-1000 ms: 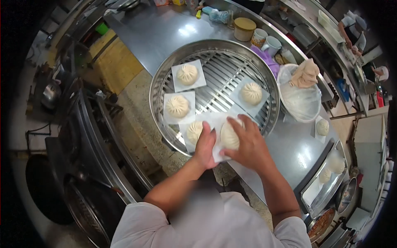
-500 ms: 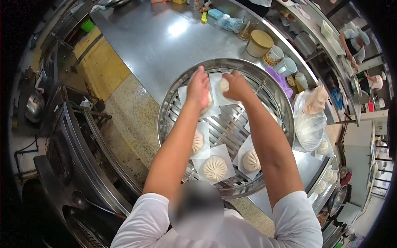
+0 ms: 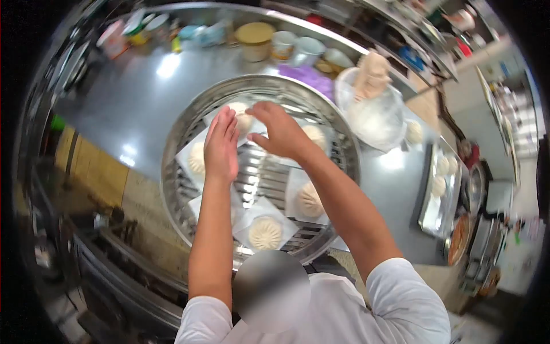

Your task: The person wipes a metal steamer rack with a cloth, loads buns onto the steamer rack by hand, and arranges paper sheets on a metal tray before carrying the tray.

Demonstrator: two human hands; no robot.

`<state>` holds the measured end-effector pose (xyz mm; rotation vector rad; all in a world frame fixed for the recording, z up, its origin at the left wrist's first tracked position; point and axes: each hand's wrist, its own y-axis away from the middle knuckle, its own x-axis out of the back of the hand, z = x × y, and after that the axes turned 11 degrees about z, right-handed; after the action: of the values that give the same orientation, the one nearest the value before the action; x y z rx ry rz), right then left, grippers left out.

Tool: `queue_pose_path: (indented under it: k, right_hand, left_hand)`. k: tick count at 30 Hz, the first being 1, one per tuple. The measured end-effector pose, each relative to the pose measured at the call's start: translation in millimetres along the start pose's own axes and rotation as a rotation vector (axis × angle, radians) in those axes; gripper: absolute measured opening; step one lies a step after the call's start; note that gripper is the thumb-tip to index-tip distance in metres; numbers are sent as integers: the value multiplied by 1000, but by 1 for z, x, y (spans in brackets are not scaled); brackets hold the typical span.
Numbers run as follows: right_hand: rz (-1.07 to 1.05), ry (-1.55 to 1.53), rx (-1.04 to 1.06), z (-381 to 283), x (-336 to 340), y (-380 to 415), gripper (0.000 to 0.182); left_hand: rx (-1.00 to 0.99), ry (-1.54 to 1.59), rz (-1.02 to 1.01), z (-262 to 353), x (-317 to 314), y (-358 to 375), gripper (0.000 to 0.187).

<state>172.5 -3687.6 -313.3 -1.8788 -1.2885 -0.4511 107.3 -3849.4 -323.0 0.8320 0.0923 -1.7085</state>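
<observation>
A round metal steamer (image 3: 170,198) holds several pleated buns on squares of white paper. At its far side a bun (image 3: 240,117) lies between my two hands. My left hand (image 3: 222,146) is upright with fingers stretched out, just left of that bun, and holds nothing. My right hand (image 3: 278,132) is at the bun's right, thumb and fingers apart and curved toward it; whether it touches the bun is unclear. One bun (image 3: 196,157) sits left of my left hand, another (image 3: 313,136) right of my right hand. Nearest me are two more buns (image 3: 265,233) (image 3: 310,199).
Beyond the steamer lie a purple cloth (image 3: 308,79), a lidded tub (image 3: 254,40) and cups (image 3: 307,51). To the right are a plastic-covered bowl (image 3: 375,117) with dough, a single bun (image 3: 413,132) and a metal tray (image 3: 427,215) holding more buns.
The view has swung to the right, so the steamer appears further left. My right hand's fingers have spread from their closer curl around the bun. My left hand stays stretched out.
</observation>
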Motion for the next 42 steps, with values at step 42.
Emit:
queue_pose_path:
  k: [42]
  right_hand:
    - [610, -856, -791, 127, 198, 435, 60]
  left_hand:
    - [-385, -856, -119, -386, -166, 306, 66]
